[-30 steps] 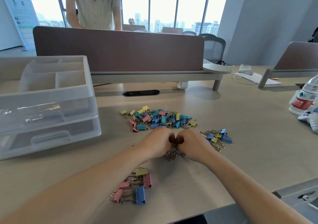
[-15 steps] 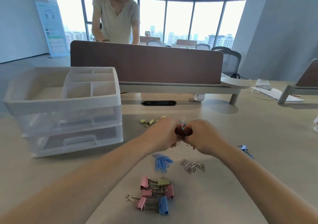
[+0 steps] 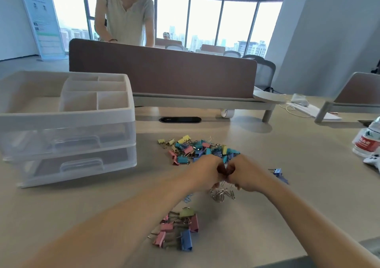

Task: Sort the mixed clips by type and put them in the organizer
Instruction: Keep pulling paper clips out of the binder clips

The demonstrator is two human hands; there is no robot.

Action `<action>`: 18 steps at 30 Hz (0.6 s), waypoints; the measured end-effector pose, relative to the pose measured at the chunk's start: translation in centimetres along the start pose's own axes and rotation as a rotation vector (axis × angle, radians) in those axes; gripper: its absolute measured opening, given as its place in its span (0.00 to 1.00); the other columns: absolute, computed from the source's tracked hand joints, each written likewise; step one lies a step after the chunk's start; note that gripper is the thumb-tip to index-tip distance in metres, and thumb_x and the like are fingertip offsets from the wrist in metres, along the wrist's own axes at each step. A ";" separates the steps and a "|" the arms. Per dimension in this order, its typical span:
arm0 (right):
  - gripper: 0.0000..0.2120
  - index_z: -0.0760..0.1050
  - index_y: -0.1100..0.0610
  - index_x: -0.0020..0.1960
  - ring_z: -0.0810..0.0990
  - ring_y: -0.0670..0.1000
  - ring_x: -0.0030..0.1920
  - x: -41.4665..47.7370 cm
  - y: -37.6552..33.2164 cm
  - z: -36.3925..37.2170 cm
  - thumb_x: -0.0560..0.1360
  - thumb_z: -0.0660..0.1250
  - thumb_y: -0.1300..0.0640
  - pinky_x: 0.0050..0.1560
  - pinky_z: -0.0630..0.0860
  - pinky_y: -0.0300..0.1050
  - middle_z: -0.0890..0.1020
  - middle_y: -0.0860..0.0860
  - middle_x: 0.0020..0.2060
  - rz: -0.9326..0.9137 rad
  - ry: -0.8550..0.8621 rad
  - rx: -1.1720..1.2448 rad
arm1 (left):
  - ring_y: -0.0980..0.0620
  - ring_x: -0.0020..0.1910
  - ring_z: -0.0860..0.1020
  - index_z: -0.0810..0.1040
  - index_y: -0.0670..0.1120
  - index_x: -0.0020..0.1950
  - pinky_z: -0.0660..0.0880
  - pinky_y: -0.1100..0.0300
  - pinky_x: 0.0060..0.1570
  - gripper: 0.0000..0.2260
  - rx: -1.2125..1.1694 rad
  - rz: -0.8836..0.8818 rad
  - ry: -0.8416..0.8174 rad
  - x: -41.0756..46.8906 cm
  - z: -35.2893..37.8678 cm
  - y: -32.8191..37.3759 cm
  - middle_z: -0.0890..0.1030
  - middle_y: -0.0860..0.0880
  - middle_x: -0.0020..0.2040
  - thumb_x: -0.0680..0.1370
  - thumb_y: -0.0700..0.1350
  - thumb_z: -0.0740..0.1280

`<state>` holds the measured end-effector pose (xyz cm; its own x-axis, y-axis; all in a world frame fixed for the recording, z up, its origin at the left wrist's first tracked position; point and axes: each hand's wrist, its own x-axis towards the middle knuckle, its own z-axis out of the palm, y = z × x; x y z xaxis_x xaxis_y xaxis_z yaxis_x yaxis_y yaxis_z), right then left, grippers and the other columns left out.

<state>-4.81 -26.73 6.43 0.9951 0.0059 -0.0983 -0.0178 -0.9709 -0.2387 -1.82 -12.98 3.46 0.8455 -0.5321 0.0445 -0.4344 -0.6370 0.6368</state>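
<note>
while both hands meet knuckle to knuckle low over the table [image 3: 308, 154], the left hand [image 3: 205, 173] and the right hand [image 3: 247, 175] have their fingers curled inward toward each other; the backs of the hands hide what sits between the fingertips, so i cannot tell whether either one pinches a clip or holds nothing

right under the hands lies a small heap of silver paper clips [image 3: 223, 193], and just to its left, partly covered by the left forearm, are a few blue paper clips [image 3: 188, 197]

beyond the hands the mixed pile of binder clips [image 3: 195, 150] in yellow, pink, teal and blue is spread on the table, its near edge hidden behind the knuckles

nearer the camera, between the two forearms, a separate cluster of larger binder clips [image 3: 178, 231] lies together: several pink, one yellow-green, one blue

to the right of the right hand a couple of blue binder clips [image 3: 278, 174] lie apart from the rest

the organizer [image 3: 82, 113], a translucent white plastic unit, stands at the left of the table, well apart from the piles; its top is split into open compartments, and below are two closed drawers, each with a handle

a water bottle [image 3: 368, 142] with a red label stands at the right edge; a brown desk divider [image 3: 162, 74] runs across the far side, with a person in a light shirt [image 3: 125, 14] standing behind it, a roll of tape [image 3: 227, 113] under its shelf and a black oval cable port [image 3: 180, 120] in the table before it
</note>
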 end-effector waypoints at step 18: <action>0.08 0.76 0.56 0.35 0.72 0.51 0.32 1.8 1.3 2.4 0.72 0.69 0.61 0.31 0.67 0.44 0.79 0.54 0.34 -0.021 -0.015 0.079 | 0.51 0.37 0.79 0.79 0.43 0.45 0.75 0.54 0.37 0.04 0.140 0.030 0.046 0.6 0.9 -1.7 0.81 0.48 0.37 0.75 0.37 0.66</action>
<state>-3.24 -27.42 3.61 0.9938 0.0299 -0.1068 -0.0053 -0.9488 -0.3158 -0.87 -12.71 1.72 0.8436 -0.5277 0.0995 -0.4958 -0.6944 0.5215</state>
